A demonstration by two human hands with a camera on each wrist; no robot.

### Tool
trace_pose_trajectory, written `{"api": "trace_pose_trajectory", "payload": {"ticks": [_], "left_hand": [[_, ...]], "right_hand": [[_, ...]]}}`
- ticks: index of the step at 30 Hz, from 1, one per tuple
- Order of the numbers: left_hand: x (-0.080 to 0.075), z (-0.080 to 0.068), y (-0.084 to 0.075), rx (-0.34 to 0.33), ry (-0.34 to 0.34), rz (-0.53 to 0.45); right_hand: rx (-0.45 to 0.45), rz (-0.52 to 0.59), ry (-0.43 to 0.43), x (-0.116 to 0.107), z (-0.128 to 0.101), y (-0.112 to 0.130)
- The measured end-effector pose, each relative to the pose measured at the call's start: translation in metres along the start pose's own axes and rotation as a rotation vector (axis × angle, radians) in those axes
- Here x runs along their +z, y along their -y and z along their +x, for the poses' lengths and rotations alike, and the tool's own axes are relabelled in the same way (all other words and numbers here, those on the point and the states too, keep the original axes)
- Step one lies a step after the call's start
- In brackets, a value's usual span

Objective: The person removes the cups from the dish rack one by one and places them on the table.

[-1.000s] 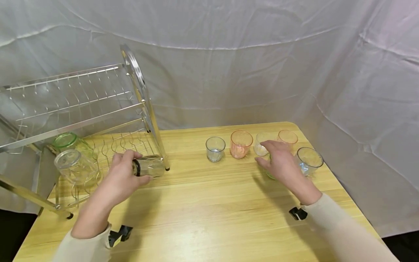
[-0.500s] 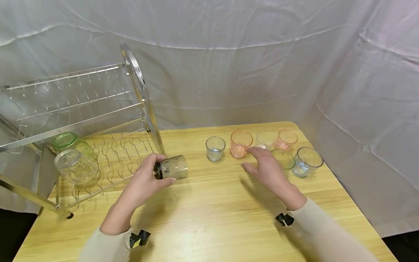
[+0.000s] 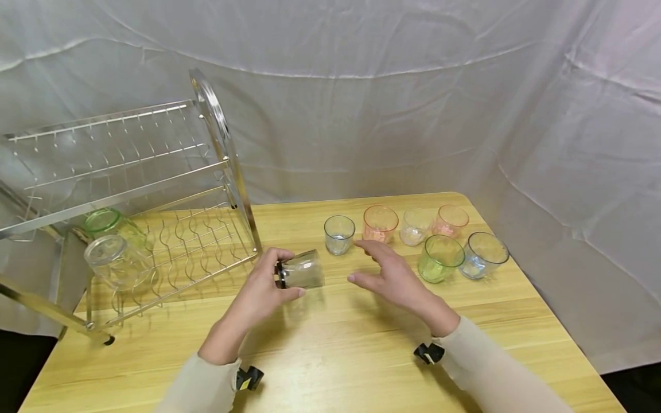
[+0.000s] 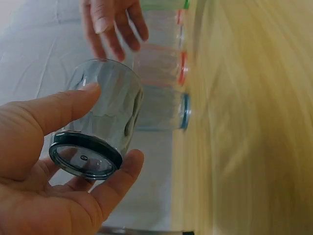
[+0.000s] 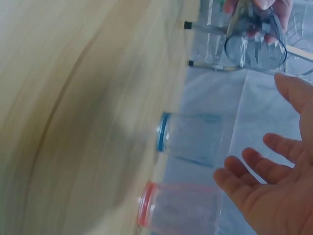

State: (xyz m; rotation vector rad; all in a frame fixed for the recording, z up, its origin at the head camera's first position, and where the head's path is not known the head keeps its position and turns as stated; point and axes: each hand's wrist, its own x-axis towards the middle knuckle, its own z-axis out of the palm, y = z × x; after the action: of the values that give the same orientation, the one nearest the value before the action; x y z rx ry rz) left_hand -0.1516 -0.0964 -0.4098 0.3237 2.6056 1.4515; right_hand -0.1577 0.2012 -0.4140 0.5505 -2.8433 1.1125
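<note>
My left hand (image 3: 256, 293) grips a smoky grey glass (image 3: 306, 271) near its thick dark base. The glass lies tilted on its side in the air, mouth toward the right hand. In the left wrist view, thumb and fingers wrap the glass (image 4: 100, 115) from both sides. My right hand (image 3: 400, 281) holds nothing; its thumb and fingers are spread apart, facing the mouth of that glass across a gap. Behind the hands, a clear bluish glass (image 3: 339, 244) and a pink-orange glass (image 3: 379, 229) stand upright on the table.
A two-tier metal dish rack (image 3: 227, 166) stands at the left. On its lower tier a green glass (image 3: 131, 232) and a clear glass (image 3: 119, 264) lean tilted. Another clear glass (image 3: 413, 232), a pink glass (image 3: 450, 221), a green glass (image 3: 439, 261) and a blue glass (image 3: 480, 258) stand right.
My left hand has carried the grey glass from the rack's front corner rightward, out over the table. The right hand has moved left, away from the green glass, toward the grey one.
</note>
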Motion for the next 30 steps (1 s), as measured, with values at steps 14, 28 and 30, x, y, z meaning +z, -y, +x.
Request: {"api": "trace_pose_trajectory", "payload": {"ticks": [14, 28, 30], "left_hand": [[0.028, 0.001, -0.010, 0.100, 0.030, -0.048], [0.032, -0.001, -0.011, 0.170, 0.023, -0.031], [0.032, -0.001, -0.011, 0.171, 0.022, -0.032]], "right_hand": [[0.018, 0.433, 0.204, 0.014, 0.005, 0.017], [-0.014, 0.658, 0.221, 0.027, 0.005, 0.014], [-0.018, 0.670, 0.209, 0.029, 0.005, 0.015]]}}
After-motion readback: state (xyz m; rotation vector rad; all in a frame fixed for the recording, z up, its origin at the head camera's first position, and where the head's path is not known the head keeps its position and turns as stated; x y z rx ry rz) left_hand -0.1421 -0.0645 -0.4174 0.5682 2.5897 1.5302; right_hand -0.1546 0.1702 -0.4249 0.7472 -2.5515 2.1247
